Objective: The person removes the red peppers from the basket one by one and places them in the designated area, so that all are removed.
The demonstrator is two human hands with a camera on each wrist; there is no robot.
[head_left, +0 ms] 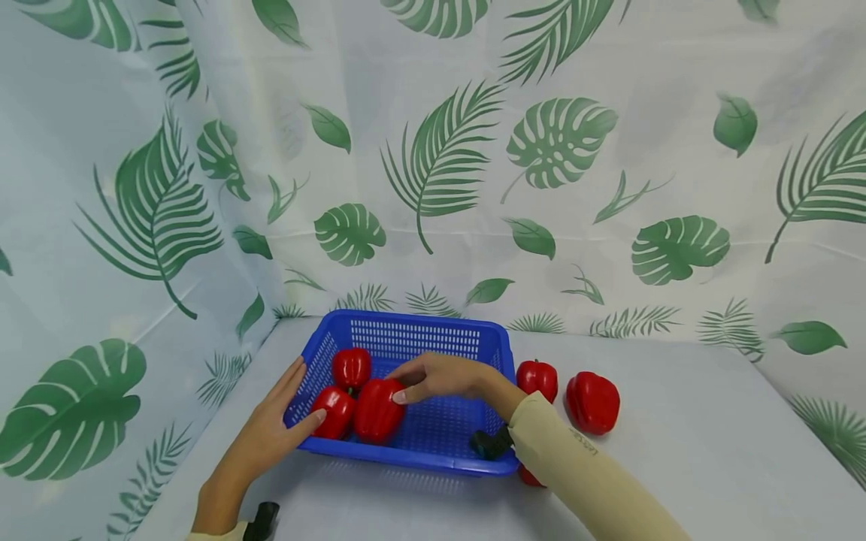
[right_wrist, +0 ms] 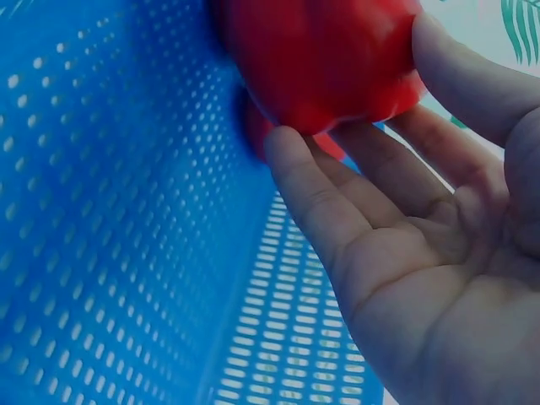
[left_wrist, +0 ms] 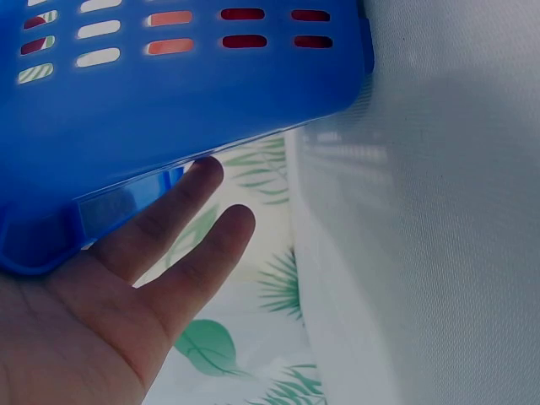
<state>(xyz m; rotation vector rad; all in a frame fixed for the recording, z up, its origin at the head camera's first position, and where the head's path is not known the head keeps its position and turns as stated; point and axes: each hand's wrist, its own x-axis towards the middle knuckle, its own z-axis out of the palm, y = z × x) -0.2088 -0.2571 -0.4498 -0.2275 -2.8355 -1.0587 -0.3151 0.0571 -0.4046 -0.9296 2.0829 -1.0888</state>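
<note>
A blue perforated plastic basket (head_left: 433,460) holds three red bell peppers. My right hand (head_left: 443,376) reaches inside and holds the largest front red bell pepper (head_left: 379,412), thumb on one side and fingers on the other, as the right wrist view (right_wrist: 329,59) shows. Beside that one lie a second pepper (head_left: 336,413) at the left and a third pepper (head_left: 351,368) behind. At the basket's left front corner, my left hand (head_left: 267,432) rests with fingers straight along the outer side and thumb over the rim. Two of its fingers (left_wrist: 198,266) show extended in the left wrist view.
To the right of the basket, a red pepper (head_left: 537,379) and another pepper (head_left: 592,403) stand on the white tabletop (head_left: 704,451). Part of one more pepper (head_left: 530,476) shows by the right sleeve. A leaf-patterned curtain (head_left: 473,173) surrounds the table's back and sides.
</note>
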